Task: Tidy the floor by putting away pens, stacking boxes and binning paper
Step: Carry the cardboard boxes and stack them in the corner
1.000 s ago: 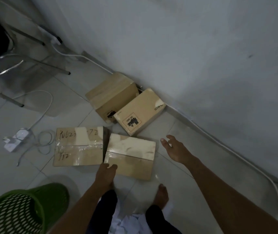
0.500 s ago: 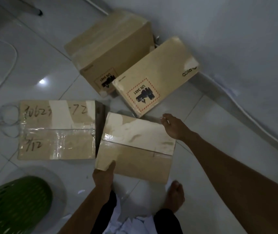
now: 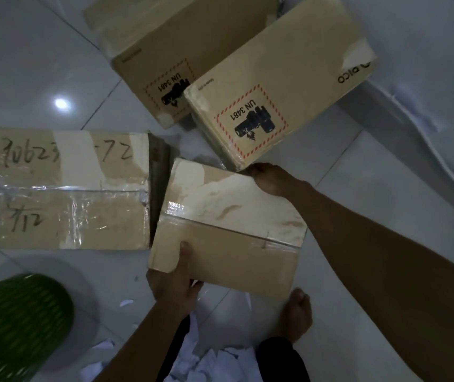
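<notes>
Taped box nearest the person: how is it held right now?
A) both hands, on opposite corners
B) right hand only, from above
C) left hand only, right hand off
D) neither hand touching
A: the left hand has its grip on the near-left corner of the taped box, thumb on top, while the right hand holds the far-right corner.

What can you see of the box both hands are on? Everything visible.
The held box is plain brown cardboard, flat and rectangular, its top partly covered by a torn pale label, with clear tape along the flap seam. It sits slightly rotated, right of the handwritten box. The left hand grips its near-left corner, thumb on top; the right hand holds its far-right corner.
</notes>
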{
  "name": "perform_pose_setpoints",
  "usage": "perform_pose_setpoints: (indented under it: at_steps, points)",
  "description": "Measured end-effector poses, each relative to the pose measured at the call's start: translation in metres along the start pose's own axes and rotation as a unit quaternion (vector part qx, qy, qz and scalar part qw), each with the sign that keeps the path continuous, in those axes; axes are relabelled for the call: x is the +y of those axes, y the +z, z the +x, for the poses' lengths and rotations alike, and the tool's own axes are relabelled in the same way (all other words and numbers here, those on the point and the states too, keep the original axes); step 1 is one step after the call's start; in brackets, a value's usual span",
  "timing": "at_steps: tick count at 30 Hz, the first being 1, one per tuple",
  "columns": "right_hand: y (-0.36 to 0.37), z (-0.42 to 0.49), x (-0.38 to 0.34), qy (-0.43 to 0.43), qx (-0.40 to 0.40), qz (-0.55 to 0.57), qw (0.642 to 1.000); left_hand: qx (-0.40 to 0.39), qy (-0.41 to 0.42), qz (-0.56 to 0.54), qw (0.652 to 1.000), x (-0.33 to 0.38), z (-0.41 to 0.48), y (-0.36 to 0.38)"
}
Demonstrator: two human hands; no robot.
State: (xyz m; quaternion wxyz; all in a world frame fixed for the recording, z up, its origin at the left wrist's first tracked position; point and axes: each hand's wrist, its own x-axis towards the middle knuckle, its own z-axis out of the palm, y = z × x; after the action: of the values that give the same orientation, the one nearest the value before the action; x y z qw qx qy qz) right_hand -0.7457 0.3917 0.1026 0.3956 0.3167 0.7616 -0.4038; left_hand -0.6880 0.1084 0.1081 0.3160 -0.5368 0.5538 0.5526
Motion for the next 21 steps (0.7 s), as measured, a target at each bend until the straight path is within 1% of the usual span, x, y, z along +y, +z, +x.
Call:
perform_pose_setpoints:
  at_steps: [3, 5, 7, 9, 11, 14, 18, 20, 21]
  points:
    - [0.004, 0.001, 0.002, 0.048, 0.026, 0.013, 0.998, 0.013, 0.009, -0.01, 1.0, -0.004, 0.007, -0.004]
    - [0.006, 0.002, 0.004, 0.036, 0.017, 0.009, 0.999, 0.019, 0.009, -0.014, 1.0, -0.005, 0.008, -0.005]
    - [0.009, 0.001, 0.005, 0.042, 0.002, 0.015, 0.999, 0.011, 0.014, -0.004, 1.0, -0.005, 0.009, -0.006]
    - [0.013, -0.004, 0.009, 0.06, 0.005, 0.029, 0.998, -0.007, 0.012, 0.002, 1.0, -0.006, 0.005, -0.008]
    - [0.018, -0.015, 0.014, 0.084, -0.001, 0.037, 0.996, -0.042, -0.003, 0.017, 0.999, -0.006, 0.003, -0.014]
    - [0.031, -0.043, 0.03, 0.096, -0.018, 0.049, 0.994, -0.051, -0.037, 0.062, 0.996, -0.008, 0.001, -0.029]
    - [0.041, -0.093, 0.048, 0.109, 0.003, 0.081, 0.991, -0.066, -0.059, 0.114, 0.99, -0.009, -0.024, -0.037]
    - [0.037, -0.125, 0.051, 0.113, 0.009, 0.093, 0.989, -0.069, -0.057, 0.141, 0.986, -0.007, -0.034, -0.042]
    - [0.035, -0.139, 0.051, 0.116, 0.011, 0.103, 0.988, -0.077, -0.042, 0.153, 0.984, -0.006, -0.037, -0.044]
